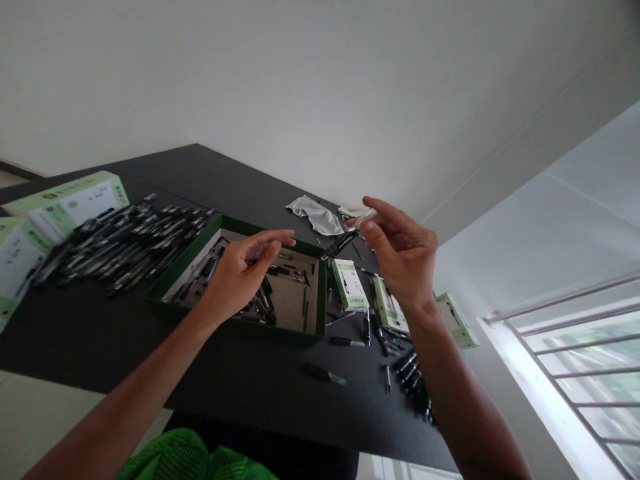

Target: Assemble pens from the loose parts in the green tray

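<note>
My left hand (243, 272) hovers over the dark green box (287, 333), thumb brought up against its stretched fingers; whatever they hold, if anything, cannot be made out. Inside the box lie loose black pens and pen parts (265, 303). Higher up and to the right of the box, my right hand (403, 250) pinches a clear pen barrel (363, 219) between thumb and fingers. A black pen piece (340, 245) shows just below it, near the box's far right corner; whether the hand touches it is unclear.
A large heap of pens (135, 243) spreads left of the box, beside green-and-white cartons (75, 203). Smaller pen cartons (350, 285), scattered pens (347, 341) and a crumpled plastic bag (316, 215) lie on the right of the black table (235, 377). A wall stands behind.
</note>
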Demonstrator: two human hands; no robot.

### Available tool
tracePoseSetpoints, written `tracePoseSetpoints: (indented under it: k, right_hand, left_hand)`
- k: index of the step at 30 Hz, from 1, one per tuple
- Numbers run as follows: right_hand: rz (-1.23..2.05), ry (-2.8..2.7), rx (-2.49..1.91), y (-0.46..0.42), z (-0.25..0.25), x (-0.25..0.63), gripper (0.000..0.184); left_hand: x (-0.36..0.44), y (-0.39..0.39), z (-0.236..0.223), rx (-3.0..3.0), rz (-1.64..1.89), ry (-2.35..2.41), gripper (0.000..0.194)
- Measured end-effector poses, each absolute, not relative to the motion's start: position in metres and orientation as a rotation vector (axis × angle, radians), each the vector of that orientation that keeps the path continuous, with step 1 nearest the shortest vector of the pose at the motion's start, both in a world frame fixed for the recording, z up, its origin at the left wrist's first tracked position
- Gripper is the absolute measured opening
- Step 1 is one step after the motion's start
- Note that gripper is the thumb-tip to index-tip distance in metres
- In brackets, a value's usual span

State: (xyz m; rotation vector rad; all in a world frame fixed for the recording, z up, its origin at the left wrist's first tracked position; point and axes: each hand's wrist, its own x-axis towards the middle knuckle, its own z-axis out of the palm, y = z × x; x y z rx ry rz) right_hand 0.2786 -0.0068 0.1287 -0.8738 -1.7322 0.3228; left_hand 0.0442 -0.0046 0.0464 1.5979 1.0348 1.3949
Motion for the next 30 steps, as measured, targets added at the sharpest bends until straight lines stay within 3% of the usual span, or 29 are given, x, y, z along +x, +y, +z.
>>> tracePoseSetpoints:
  k: [7, 15, 20, 30]
  right_hand:
    - [-0.027, -1.730, -0.900, -0.004, 0.148, 0.303, 0.031]
    - [0.120, -1.823, -0.993, -0.003, 0.147, 0.316, 0.029]
    - [0.230, -1.765, -1.377, 0.002, 0.108, 0.371, 0.043]
    - [0.340, -1.726, -1.908, -0.060, 0.014, 0.402, 0.043]
  left_hand:
    - [0.039, -0.001, 0.036, 1.612, 1.378, 1.057, 0.040]
    - [0.036, 0.001, 0.029, 1.692, 1.238, 1.021, 0.039]
    - [0.030, 0.001, 0.018, 1.708, 1.155, 0.994, 0.038]
    - [0.030, -0.004, 0.015, 1.572, 1.288, 1.049, 0.030]
